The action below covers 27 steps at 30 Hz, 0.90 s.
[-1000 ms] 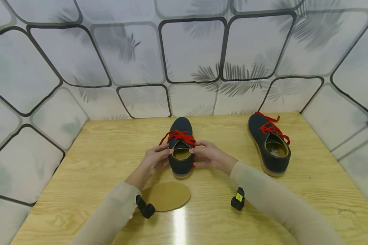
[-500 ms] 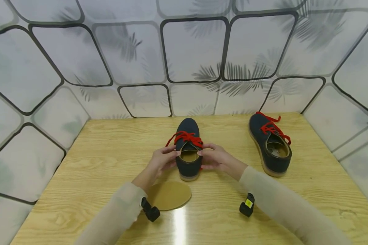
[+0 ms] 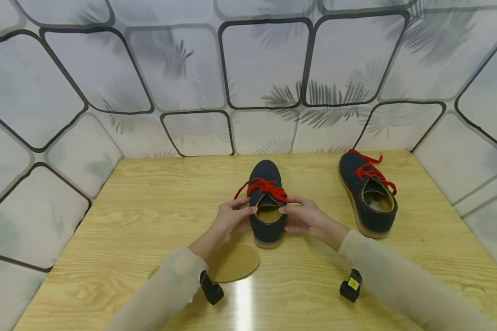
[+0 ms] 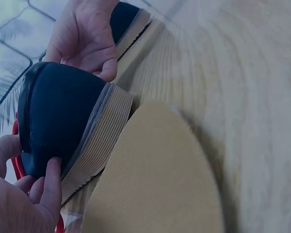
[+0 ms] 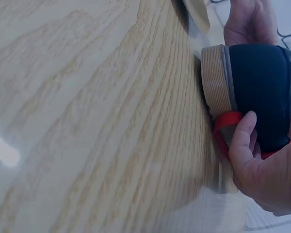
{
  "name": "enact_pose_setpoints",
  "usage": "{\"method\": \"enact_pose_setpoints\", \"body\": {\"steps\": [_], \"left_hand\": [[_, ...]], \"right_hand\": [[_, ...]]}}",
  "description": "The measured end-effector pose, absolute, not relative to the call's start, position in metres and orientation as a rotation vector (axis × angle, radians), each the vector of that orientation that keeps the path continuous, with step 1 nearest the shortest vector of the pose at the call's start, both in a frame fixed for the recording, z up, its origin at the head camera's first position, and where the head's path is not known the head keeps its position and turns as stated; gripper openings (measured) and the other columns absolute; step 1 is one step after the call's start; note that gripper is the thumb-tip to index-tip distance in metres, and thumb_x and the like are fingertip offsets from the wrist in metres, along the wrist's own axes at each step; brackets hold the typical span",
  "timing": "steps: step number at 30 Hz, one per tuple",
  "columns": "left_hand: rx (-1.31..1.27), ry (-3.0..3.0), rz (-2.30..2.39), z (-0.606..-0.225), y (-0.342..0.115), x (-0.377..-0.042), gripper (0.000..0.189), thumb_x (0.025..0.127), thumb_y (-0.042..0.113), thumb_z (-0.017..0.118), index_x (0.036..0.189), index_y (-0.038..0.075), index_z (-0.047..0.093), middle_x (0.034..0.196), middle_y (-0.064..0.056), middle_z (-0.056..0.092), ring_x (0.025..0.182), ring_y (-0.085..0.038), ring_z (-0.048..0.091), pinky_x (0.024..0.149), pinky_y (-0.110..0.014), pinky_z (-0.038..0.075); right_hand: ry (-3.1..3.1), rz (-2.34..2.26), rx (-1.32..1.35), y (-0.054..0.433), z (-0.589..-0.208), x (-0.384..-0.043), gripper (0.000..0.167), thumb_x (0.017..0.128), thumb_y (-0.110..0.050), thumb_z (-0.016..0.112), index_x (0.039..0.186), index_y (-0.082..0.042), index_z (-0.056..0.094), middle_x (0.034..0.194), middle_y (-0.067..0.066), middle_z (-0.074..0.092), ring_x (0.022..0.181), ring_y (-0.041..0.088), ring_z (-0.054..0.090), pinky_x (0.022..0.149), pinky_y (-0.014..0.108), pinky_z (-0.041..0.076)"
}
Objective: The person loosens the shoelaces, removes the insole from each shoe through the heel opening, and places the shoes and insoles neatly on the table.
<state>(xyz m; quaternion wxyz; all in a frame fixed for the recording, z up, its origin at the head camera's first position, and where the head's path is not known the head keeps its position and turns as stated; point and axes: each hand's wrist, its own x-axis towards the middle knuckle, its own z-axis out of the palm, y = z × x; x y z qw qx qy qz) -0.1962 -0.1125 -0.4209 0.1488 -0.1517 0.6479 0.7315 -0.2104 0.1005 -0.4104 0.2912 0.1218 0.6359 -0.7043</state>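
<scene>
One navy shoe (image 3: pixel 267 233) | left fingers (image 4: pixel 52 188), right fingers (image 5: pixel 242 141) pinching it | wood table (image 3: pixel 165 197) | patterned walls (image 3: pixel 265 64)

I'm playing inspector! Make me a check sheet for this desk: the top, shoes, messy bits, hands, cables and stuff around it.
Surface: wooden tabletop, glare streak at the near side
Job's things: dark blue shoe with red laces
Clutter: flat tan piece, partly hidden by the left sleeve; second shoe standing apart, to the right
Hands: left hand and right hand grip the dark blue shoe's sides
Cables: nothing seen
Surroundings: pale wall with dark outlines and leaf prints
</scene>
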Motion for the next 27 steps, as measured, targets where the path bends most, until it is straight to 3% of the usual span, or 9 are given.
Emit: {"method": "enact_pose_setpoints", "body": {"steps": [6,14,27], "left_hand": [[-0.385,1.834,2.142,-0.421,-0.101,-0.189,0.045,0.082,0.002,0.069,0.125,0.0,0.057,0.097,-0.008,0.062,0.072,-0.012,0.064,0.07,-0.034,0.058],[-0.324,1.836,2.133,-0.423,-0.087,-0.179,0.047,0.081,0.002,0.069,0.126,-0.004,0.054,0.095,-0.008,0.06,0.071,-0.012,0.063,0.068,-0.033,0.058],[-0.298,1.867,2.0,-0.416,-0.074,-0.164,0.057,0.079,0.012,0.075,0.126,-0.005,0.048,0.108,-0.016,0.057,0.078,-0.018,0.063,0.073,-0.038,0.058]], "right_hand": [[1.865,-1.761,0.309,0.104,-0.4,-0.203,0.056,0.084,-0.006,0.059,0.136,-0.001,0.037,0.098,0.007,0.062,0.074,0.014,0.061,0.065,0.035,0.057],[1.933,-1.607,0.169,0.117,-0.393,-0.198,0.068,0.087,-0.015,0.063,0.139,0.008,0.025,0.119,0.02,0.049,0.088,0.021,0.06,0.072,0.039,0.058],[1.93,-1.614,0.07,0.138,-0.39,-0.174,0.048,0.085,-0.007,0.056,0.125,0.008,0.034,0.1,0.012,0.058,0.082,0.019,0.059,0.068,0.039,0.058]]}}
